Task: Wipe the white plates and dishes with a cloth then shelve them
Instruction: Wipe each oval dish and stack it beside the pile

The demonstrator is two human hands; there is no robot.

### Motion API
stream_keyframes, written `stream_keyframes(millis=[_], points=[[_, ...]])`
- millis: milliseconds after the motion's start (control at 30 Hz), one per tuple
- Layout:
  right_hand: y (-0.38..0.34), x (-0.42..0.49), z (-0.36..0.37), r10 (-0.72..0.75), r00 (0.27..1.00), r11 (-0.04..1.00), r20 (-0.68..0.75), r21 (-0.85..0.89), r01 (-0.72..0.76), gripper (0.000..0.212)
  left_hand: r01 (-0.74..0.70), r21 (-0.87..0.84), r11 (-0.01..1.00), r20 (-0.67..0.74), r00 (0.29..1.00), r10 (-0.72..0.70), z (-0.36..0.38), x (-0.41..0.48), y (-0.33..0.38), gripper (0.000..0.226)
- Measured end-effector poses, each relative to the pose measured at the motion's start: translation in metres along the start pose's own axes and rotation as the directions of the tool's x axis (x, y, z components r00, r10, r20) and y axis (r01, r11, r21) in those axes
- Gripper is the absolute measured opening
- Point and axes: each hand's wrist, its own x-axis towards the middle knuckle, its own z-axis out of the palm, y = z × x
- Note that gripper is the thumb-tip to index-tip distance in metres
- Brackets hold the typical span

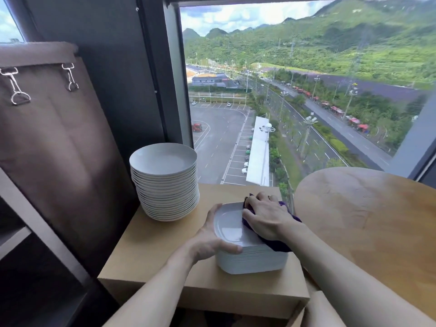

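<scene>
A stack of white squarish dishes [250, 260] stands on a light wooden cabinet top [151, 251]. My left hand [212, 239] grips the left rim of the top dish [227, 226], thumb on the near edge. My right hand [266, 218] presses a purple cloth [278, 244] onto the right side of that dish, and the cloth hangs over the stack's right edge. A tall stack of round white plates [165, 182] stands behind, at the cabinet's far left.
A round wooden table [368, 223] sits directly to the right, touching the cabinet. A brown fabric cover with metal clips [47, 142] hangs at the left over dark shelving [28, 244]. A large window [295, 90] lies straight ahead.
</scene>
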Motion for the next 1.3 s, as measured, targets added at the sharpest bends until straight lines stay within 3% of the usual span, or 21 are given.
stream_keyframes(millis=[200, 400, 567, 833, 1100, 1300], points=[[-0.028, 0.006, 0.003, -0.005, 1.000, 0.998, 0.021, 0.057, 0.004, 0.035, -0.005, -0.003, 1.000, 0.008, 1.000, 0.005, -0.006, 0.001, 0.005, 0.130], [-0.041, -0.003, 0.013, -0.164, 0.981, 0.977, 0.099, 0.156, 0.148, 0.027, -0.058, -0.013, 0.998, 0.031, 0.998, 0.058, -0.002, 0.003, 0.002, 0.125], [-0.022, -0.023, 0.010, -0.203, 0.969, 0.978, 0.138, 0.084, 0.193, 0.046, -0.023, 0.060, 0.998, 0.002, 1.000, 0.023, -0.005, -0.001, 0.008, 0.127], [0.027, -0.026, -0.002, -0.062, 0.996, 0.998, 0.058, -0.005, 0.062, 0.050, 0.004, 0.019, 1.000, -0.004, 1.000, -0.004, -0.004, 0.008, -0.002, 0.137], [0.018, -0.003, 0.011, 0.003, 0.981, 0.998, -0.192, -0.062, -0.016, 0.036, -0.002, -0.038, 0.999, 0.011, 1.000, 0.002, -0.001, 0.007, -0.002, 0.136], [0.006, 0.008, 0.012, -0.024, 0.985, 0.999, -0.172, -0.050, 0.015, 0.038, -0.004, -0.038, 0.999, 0.035, 0.999, 0.005, -0.002, 0.007, 0.000, 0.141]])
